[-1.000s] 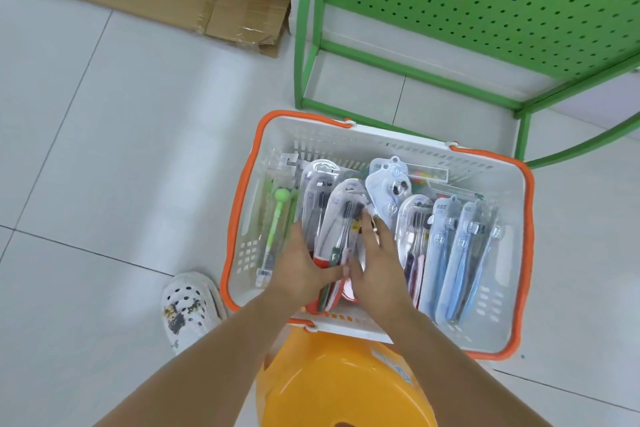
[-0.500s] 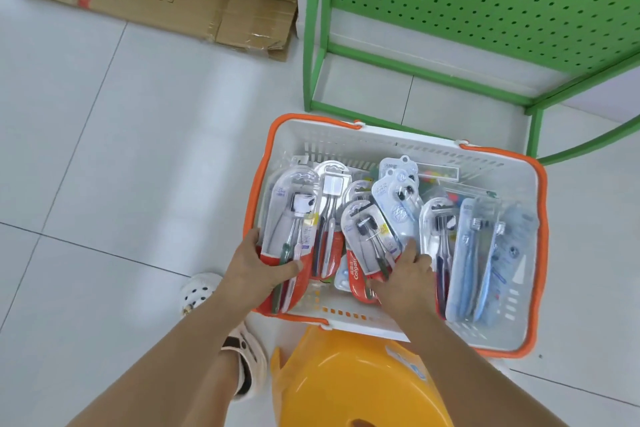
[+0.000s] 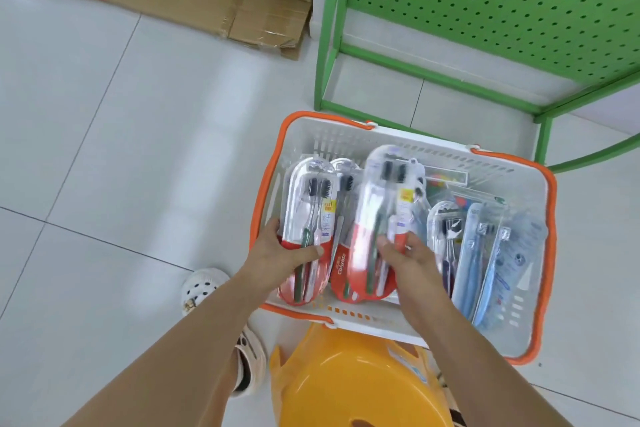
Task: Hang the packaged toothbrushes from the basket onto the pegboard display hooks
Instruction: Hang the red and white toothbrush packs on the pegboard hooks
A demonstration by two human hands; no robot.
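Down on the tiled floor (image 3: 138,149), the white basket (image 3: 526,191) with its orange rim serves as the landmark, standing just in front of the green pegboard stand (image 3: 502,3). Inside the basket, at its left end, the left hand (image 3: 277,253) grips a red-and-clear toothbrush pack (image 3: 308,215), thumb laid across the front of the pack and fingers curled round its left edge. Near the basket's middle, the right hand (image 3: 408,256) pinches a second, larger red toothbrush pack (image 3: 377,211), fingers curled over its lower right part; the pack looks blurred and tilted up above the others. Between these two, another red pack (image 3: 341,263) with Colgate lettering lies in the basket. Toward the basket's right end lie several blue toothbrush packs (image 3: 485,253). Against the basket's near wall is a yellow plastic stool (image 3: 356,385). Left of the basket's near corner a white perforated clog (image 3: 201,288) shows on the floor. Flattened cardboard (image 3: 207,0) lies well beyond the basket's far left corner.
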